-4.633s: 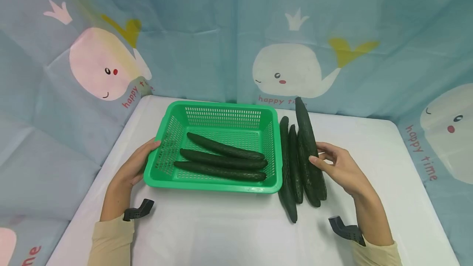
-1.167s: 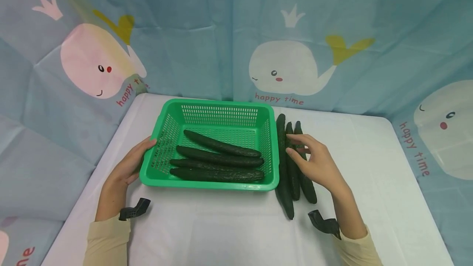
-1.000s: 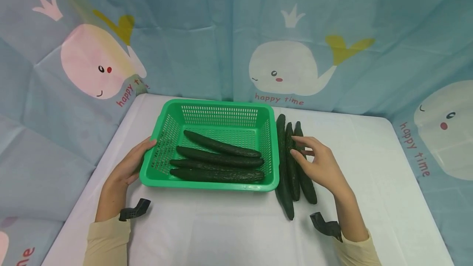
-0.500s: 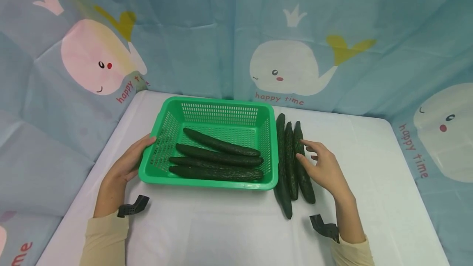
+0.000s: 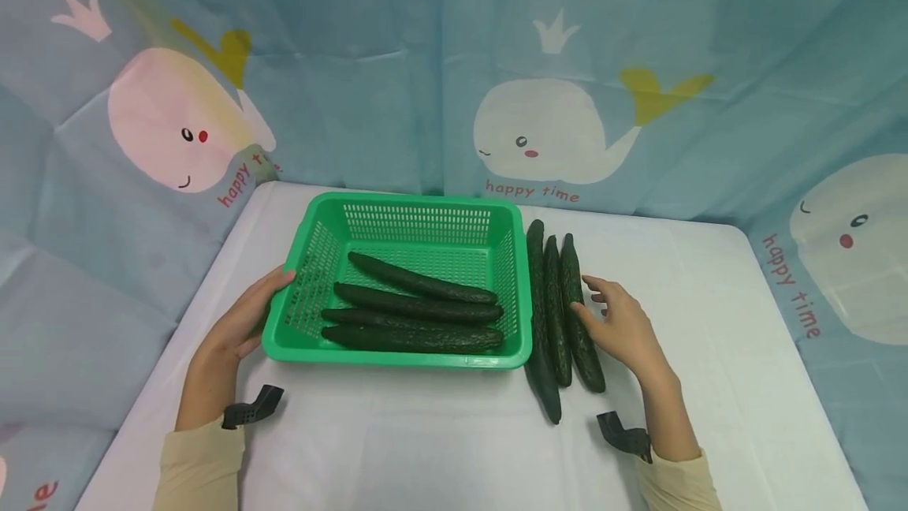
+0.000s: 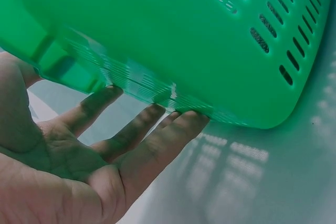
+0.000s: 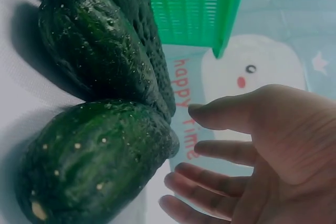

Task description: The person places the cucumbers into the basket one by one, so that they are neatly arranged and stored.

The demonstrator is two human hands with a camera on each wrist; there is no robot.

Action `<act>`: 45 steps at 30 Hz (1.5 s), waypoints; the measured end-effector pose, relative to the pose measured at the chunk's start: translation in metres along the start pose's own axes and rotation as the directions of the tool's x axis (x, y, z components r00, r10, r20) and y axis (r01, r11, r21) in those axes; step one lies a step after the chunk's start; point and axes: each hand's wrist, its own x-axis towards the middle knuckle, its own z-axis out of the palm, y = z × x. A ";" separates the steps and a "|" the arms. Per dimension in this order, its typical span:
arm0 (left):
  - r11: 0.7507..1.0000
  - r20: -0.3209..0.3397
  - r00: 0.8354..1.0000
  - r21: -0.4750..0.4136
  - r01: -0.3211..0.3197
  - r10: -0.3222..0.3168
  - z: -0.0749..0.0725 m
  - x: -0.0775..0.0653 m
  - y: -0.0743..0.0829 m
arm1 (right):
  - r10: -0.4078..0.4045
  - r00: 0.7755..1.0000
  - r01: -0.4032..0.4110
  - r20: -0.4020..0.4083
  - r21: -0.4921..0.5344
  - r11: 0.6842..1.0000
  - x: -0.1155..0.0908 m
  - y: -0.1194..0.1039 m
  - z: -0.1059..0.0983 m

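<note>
A second on, I have the right hand [image 5: 623, 327], fingers parted, nearer the tabletop's [image 5: 709, 322] right edge beside the outermost cucumber [image 5: 585, 349]; the left hand [image 5: 241, 318] still grips the basket [image 5: 397, 359].

Reaches fwd on both sides, w/ L forearm [image 5: 206, 390] sloping up & a bit R, R forearm [image 5: 667, 414] sloping up & L. Grips w/ L hand [image 5: 250, 312], palm turned inward, L thumb [image 5: 282, 280] up top, L fingers [image 6: 163, 148] long & nearly straight below. Has R hand [image 5: 623, 326] loosely cupped, approx level w/ L & well apart, palm also inward, R thumb [image 7: 226, 113] separate from R fingers [image 7: 215, 180], slightly bent w/ small gaps btwn.
</note>
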 end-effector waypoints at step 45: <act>0.999 0.010 1.000 -0.043 -0.005 0.005 0.000 0.000 -0.002 | 0.188 0.979 -0.186 0.075 -0.040 0.982 0.002 -0.006 0.005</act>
